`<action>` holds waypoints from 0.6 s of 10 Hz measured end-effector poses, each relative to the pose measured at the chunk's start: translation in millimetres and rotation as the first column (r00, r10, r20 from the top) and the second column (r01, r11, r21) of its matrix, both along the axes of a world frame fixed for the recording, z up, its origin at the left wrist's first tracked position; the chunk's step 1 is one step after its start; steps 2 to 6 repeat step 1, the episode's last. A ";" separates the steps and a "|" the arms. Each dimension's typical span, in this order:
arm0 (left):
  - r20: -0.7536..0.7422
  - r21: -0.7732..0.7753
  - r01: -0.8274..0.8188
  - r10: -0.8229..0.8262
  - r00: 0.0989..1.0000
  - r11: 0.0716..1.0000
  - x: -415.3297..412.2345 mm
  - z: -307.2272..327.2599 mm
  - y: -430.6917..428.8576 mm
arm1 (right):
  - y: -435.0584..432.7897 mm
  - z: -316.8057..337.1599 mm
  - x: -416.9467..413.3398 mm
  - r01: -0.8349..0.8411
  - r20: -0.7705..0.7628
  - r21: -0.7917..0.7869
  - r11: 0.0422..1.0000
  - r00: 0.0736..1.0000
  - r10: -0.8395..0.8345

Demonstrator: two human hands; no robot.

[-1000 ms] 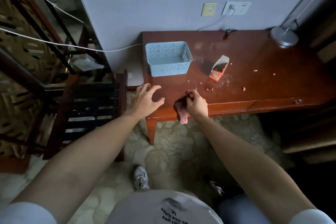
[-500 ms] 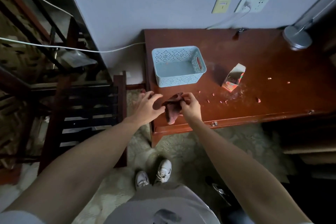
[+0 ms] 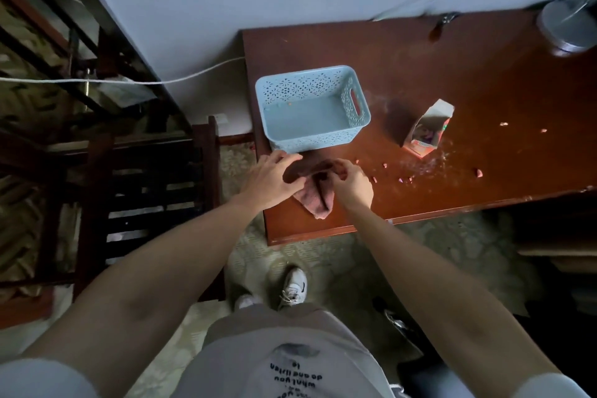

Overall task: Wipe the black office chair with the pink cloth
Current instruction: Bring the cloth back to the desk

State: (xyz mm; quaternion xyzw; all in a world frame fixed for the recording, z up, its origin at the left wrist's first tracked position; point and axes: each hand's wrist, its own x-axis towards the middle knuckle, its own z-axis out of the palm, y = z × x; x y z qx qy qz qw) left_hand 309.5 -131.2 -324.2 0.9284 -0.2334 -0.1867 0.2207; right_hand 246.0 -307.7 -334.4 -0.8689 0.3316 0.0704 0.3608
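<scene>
The pink cloth (image 3: pixel 315 195) is bunched over the near left part of the reddish wooden desk (image 3: pixel 484 81), one end drooping toward the desk's front edge. My left hand (image 3: pixel 273 179) grips its left side and my right hand (image 3: pixel 350 184) pinches its right side, so the cloth is stretched between them. No black office chair shows in the head view; only a dark shape with a metal part (image 3: pixel 397 323) lies on the floor at lower right.
A light blue perforated basket (image 3: pixel 355 97) stands just behind my hands. An open small carton (image 3: pixel 428 129) and scattered crumbs (image 3: pixel 478 171) lie to the right. A lamp base (image 3: pixel 565 26) sits at the far right. A dark slatted wooden rack (image 3: pixel 145 191) stands left of the desk.
My left hand has moved from the desk's corner onto the cloth. Both hands now hold it, further left and in front of the basket, and the view has moved closer.
</scene>
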 end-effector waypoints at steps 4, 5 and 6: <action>0.003 0.001 0.037 -0.037 0.999 0.999 4.6 2.4 -2.1 | -0.1 4.0 0.7 -0.014 -0.024 -0.085 0.996 1.000 0.012; 0.003 0.001 0.037 -0.037 0.999 0.999 4.6 2.4 -2.1 | -0.1 4.0 0.7 -0.014 -0.024 -0.085 0.996 1.000 0.012; 0.003 0.001 0.037 -0.037 0.999 0.999 4.6 2.4 -2.1 | -0.1 4.0 0.7 -0.014 -0.024 -0.085 0.996 1.000 0.012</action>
